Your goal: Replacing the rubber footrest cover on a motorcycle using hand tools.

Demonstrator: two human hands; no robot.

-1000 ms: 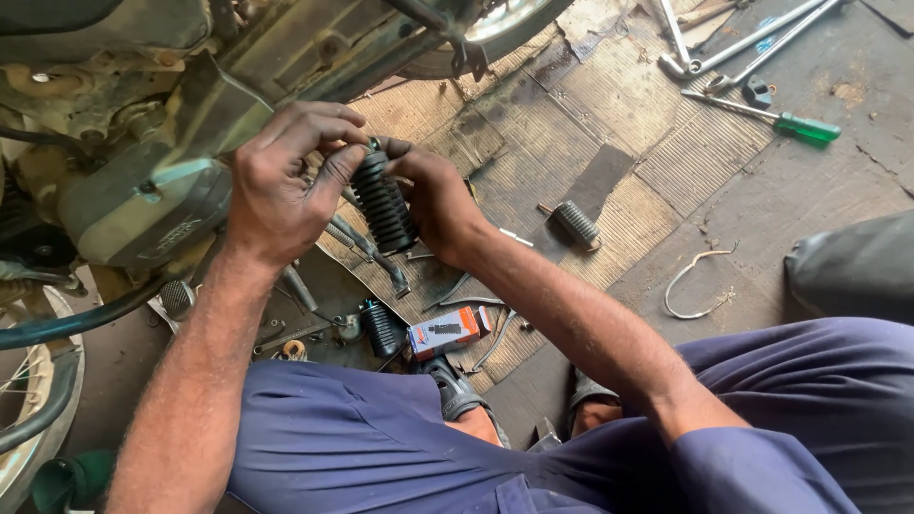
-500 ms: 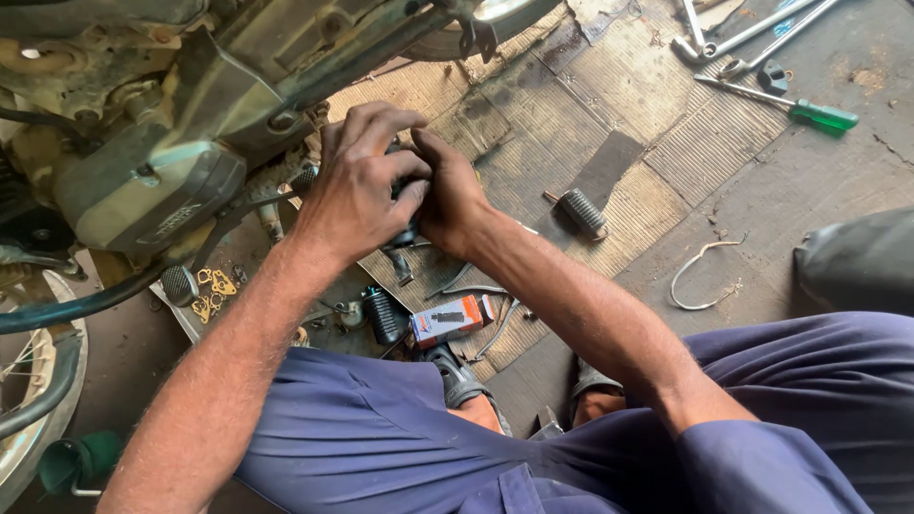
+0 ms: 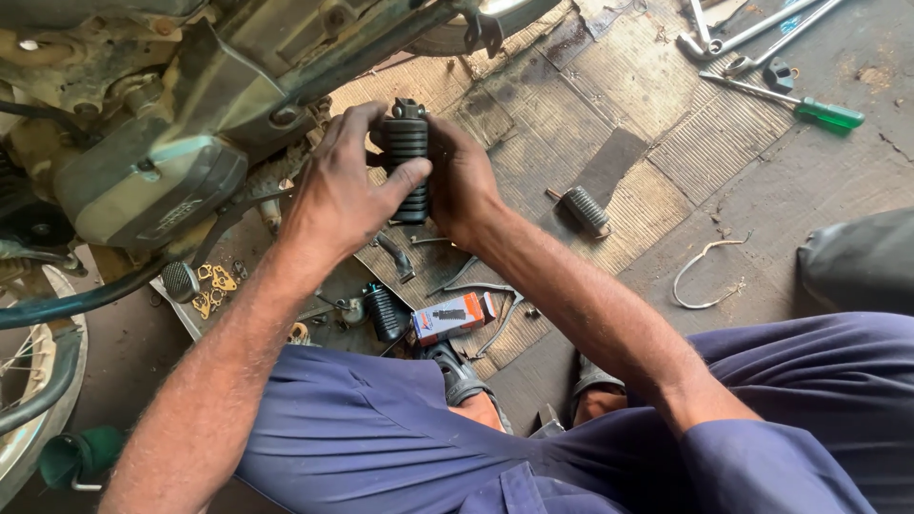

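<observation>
Compared with the frame half a second earlier, both hands have lifted slightly and drawn apart enough to expose the black ribbed rubber footrest sleeve (image 3: 407, 157), which was then mostly covered by the fingers. It now stands roughly upright between the palms, its metal end showing at the top.

Left hand (image 3: 345, 190): curled around the left side of the sleeve, thumb pressed across the ribs, fingers wrapped behind. Right hand (image 3: 464, 181): closed against the right side, fingers hidden behind the part. Both hands grip firmly; neither is spread.

Position: the sleeve is held in the air just beside the grey motorcycle engine casing (image 3: 143, 190), above the ribbed floor mat (image 3: 609, 95).

Surroundings: a second ribbed black footrest with metal pin (image 3: 583, 209) lies on the mat to the right, well apart. A small orange-and-white carton (image 3: 453, 316) and another black ribbed rubber piece (image 3: 387, 312) lie near the knees. A green-handled screwdriver (image 3: 800, 105) and several steel spanners (image 3: 752, 33) rest at the upper right. A bent length of wire (image 3: 705, 276) lies on the floor.

Procedure note: judged from the grip, good practice is to keep the sleeve in line with its metal core, apply even pressure from both palms, and twist a little rather than force it askew.
</observation>
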